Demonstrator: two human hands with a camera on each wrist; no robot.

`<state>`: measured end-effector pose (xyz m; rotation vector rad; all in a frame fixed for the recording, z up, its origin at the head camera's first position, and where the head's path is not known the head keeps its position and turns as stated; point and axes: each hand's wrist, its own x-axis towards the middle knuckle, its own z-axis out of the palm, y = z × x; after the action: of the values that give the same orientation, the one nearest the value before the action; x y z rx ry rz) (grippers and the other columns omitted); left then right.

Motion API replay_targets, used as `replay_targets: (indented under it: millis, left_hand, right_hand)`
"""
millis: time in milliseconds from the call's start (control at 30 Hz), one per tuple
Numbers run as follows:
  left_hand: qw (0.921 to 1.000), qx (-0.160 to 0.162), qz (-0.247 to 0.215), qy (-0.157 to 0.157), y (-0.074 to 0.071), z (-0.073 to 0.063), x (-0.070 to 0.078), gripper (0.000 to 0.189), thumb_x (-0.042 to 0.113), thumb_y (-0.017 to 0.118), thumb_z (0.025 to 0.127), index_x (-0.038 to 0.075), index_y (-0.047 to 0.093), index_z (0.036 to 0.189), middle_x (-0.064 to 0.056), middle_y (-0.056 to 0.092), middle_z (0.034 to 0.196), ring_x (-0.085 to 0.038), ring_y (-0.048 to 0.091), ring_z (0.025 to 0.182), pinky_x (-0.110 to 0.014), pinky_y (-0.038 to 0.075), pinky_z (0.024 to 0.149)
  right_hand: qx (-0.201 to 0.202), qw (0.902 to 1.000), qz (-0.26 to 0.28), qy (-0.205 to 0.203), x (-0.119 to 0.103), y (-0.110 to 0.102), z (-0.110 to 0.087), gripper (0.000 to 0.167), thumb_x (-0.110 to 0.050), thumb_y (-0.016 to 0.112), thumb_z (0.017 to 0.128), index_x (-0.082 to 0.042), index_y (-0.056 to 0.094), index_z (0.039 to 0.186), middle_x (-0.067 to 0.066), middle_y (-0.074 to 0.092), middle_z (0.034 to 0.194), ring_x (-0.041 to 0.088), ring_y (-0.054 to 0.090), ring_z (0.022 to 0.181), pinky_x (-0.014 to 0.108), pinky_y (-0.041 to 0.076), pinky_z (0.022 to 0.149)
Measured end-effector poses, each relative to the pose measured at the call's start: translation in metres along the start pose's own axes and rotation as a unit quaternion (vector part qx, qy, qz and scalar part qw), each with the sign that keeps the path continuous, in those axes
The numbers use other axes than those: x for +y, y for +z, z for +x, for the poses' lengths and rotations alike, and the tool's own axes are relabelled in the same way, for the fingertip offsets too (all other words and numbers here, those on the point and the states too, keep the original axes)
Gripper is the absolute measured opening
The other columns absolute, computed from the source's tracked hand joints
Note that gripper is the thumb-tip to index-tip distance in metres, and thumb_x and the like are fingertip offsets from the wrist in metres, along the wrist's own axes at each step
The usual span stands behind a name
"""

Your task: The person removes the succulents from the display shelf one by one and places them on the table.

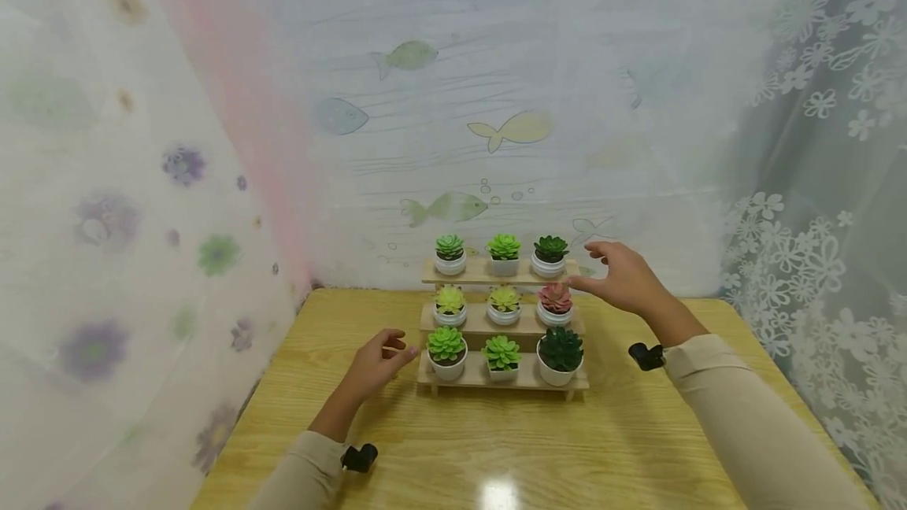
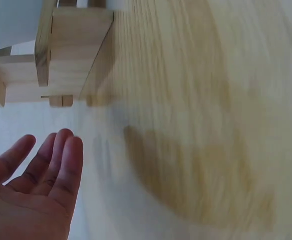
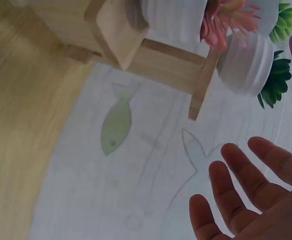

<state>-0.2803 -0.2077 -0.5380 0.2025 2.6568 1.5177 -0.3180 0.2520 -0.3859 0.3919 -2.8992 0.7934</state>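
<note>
A three-tier wooden stand [image 1: 524,382] holds several small potted succulents in white pots, three to a tier. My right hand [image 1: 627,278] hovers beside the stand's upper right end, nearest the dark green succulent [image 1: 550,247] and the pink succulent [image 1: 555,297]. In the right wrist view, that hand [image 3: 258,197] has its fingers spread and holds nothing. My left hand [image 1: 375,366] is by the stand's lower left end, close to the bright green succulent [image 1: 446,343]. In the left wrist view, its fingers [image 2: 68,170] extend toward the wooden frame [image 2: 78,37], with a gap between.
The stand is on a wood-grain table [image 1: 453,447], near its back edge. Behind hangs a pale curtain [image 1: 609,61] with printed fish. A flower-patterned cloth [image 1: 106,282] borders the left side, and a lacy white floral curtain [image 1: 801,258] the right.
</note>
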Motion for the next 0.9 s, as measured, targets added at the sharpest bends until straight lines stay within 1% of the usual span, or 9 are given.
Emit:
replay_targets:
  millis: [67, 167, 267, 400, 533, 600, 733, 833, 900]
  left_hand:
    - [0.9991, 0.001, -0.039, -0.014, 0.005, 0.0, -0.002, 0.066, 0.048, 0.072, 0.097, 0.004, 0.057, 0.143, -0.013, 0.065, 0.125, -0.026, 0.069, 0.107, -0.041, 0.061, 0.083]
    - [0.9943, 0.0, -0.102, -0.033, 0.011, 0.001, -0.004, 0.054, 0.033, 0.072, 0.099, 0.0, 0.058, 0.14, -0.017, 0.066, 0.123, -0.027, 0.072, 0.1, -0.04, 0.062, 0.08]
    - [0.9887, 0.002, -0.141, -0.049, 0.015, 0.001, -0.005, 0.048, 0.025, 0.07, 0.101, -0.003, 0.058, 0.139, -0.02, 0.066, 0.123, -0.028, 0.073, 0.097, -0.042, 0.062, 0.081]
    - [0.9844, 0.003, -0.162, -0.068, 0.017, 0.0, -0.006, 0.051, 0.027, 0.07, 0.1, -0.004, 0.058, 0.139, -0.02, 0.068, 0.122, -0.025, 0.073, 0.096, -0.041, 0.062, 0.08]
    - [0.9808, -0.015, -0.178, -0.079, 0.019, -0.001, -0.009, 0.056, 0.032, 0.075, 0.097, -0.002, 0.06, 0.138, -0.017, 0.071, 0.117, -0.022, 0.073, 0.092, -0.039, 0.062, 0.077]
    - [0.9794, -0.028, -0.185, -0.077, 0.02, -0.001, -0.011, 0.056, 0.032, 0.077, 0.095, -0.002, 0.061, 0.137, -0.015, 0.073, 0.113, -0.021, 0.072, 0.089, -0.039, 0.062, 0.075]
    - [0.9771, -0.053, -0.194, -0.068, 0.022, -0.002, -0.015, 0.052, 0.027, 0.076, 0.097, -0.003, 0.062, 0.136, -0.011, 0.076, 0.106, -0.02, 0.072, 0.083, -0.039, 0.063, 0.073]
    - [0.9741, -0.063, -0.206, -0.069, 0.022, -0.002, -0.016, 0.05, 0.023, 0.076, 0.096, -0.005, 0.063, 0.135, -0.008, 0.076, 0.103, -0.019, 0.072, 0.079, -0.037, 0.062, 0.072]
    - [0.9718, -0.067, -0.215, -0.071, 0.023, -0.001, -0.018, 0.05, 0.022, 0.077, 0.096, -0.006, 0.063, 0.135, -0.009, 0.076, 0.104, -0.018, 0.071, 0.08, -0.036, 0.062, 0.071]
  right_hand:
    - [-0.001, 0.9999, 0.011, 0.006, -0.002, 0.003, 0.003, 0.091, -0.06, 0.073, 0.091, -0.001, 0.044, 0.154, 0.027, 0.052, 0.147, 0.049, 0.052, 0.132, 0.064, 0.047, 0.102]
    - [-0.006, 0.9994, 0.029, 0.016, -0.006, 0.006, 0.009, 0.093, -0.061, 0.073, 0.09, -0.002, 0.043, 0.155, 0.026, 0.052, 0.148, 0.049, 0.051, 0.133, 0.063, 0.048, 0.102]
    - [-0.014, 0.9984, 0.048, 0.027, -0.009, 0.008, 0.014, 0.094, -0.06, 0.075, 0.089, -0.003, 0.042, 0.157, 0.025, 0.052, 0.15, 0.049, 0.05, 0.135, 0.063, 0.048, 0.102]
    - [-0.029, 0.9954, 0.081, 0.043, -0.011, 0.012, 0.018, 0.094, -0.059, 0.076, 0.089, -0.005, 0.041, 0.158, 0.023, 0.052, 0.151, 0.049, 0.047, 0.138, 0.062, 0.048, 0.103]
    - [-0.035, 0.9907, 0.119, 0.056, -0.01, 0.016, 0.022, 0.089, -0.054, 0.077, 0.09, -0.007, 0.043, 0.158, 0.021, 0.053, 0.151, 0.051, 0.046, 0.139, 0.061, 0.048, 0.104]
    - [-0.035, 0.9883, 0.134, 0.063, -0.009, 0.019, 0.023, 0.087, -0.052, 0.077, 0.091, -0.007, 0.045, 0.157, 0.021, 0.054, 0.151, 0.051, 0.045, 0.14, 0.061, 0.048, 0.105]
    - [-0.033, 0.9848, 0.153, 0.075, -0.009, 0.022, 0.026, 0.087, -0.05, 0.078, 0.091, -0.005, 0.044, 0.157, 0.021, 0.053, 0.152, 0.051, 0.043, 0.141, 0.062, 0.046, 0.107]
    - [-0.034, 0.9837, 0.156, 0.082, -0.009, 0.023, 0.028, 0.09, -0.05, 0.078, 0.091, -0.003, 0.04, 0.159, 0.022, 0.052, 0.153, 0.05, 0.042, 0.143, 0.062, 0.045, 0.108]
    - [-0.033, 0.9834, 0.156, 0.087, -0.009, 0.025, 0.029, 0.091, -0.049, 0.078, 0.091, -0.002, 0.039, 0.159, 0.023, 0.051, 0.153, 0.049, 0.042, 0.143, 0.061, 0.046, 0.108]
